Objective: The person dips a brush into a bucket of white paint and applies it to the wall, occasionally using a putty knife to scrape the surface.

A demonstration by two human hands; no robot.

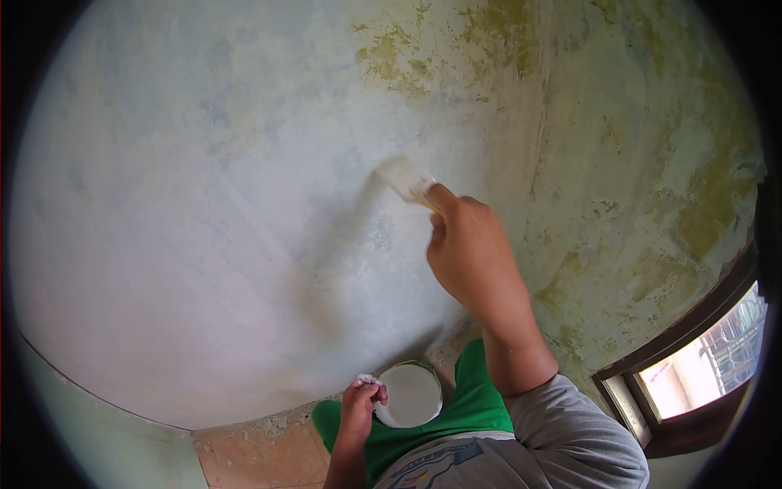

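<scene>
White-smeared flat hand tool [401, 179], gripped tightly in the person's right hand [463, 240], lies at twelve o'clock by the patchy pale wall [204, 204], judged mid-coating, even pressure needed next; left hand [358, 401], hold indeterminable, at nine o'clock of the round white-filled bucket [441, 392].

I watch through one head camera, looking forward and down, close to the patchily painted wall [204, 212].

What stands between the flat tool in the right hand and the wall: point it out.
Nothing visible does. The right hand holds the flat tool up at the wall; the container sits well below, by the left hand. Blur hides whether the tool touches.
</scene>
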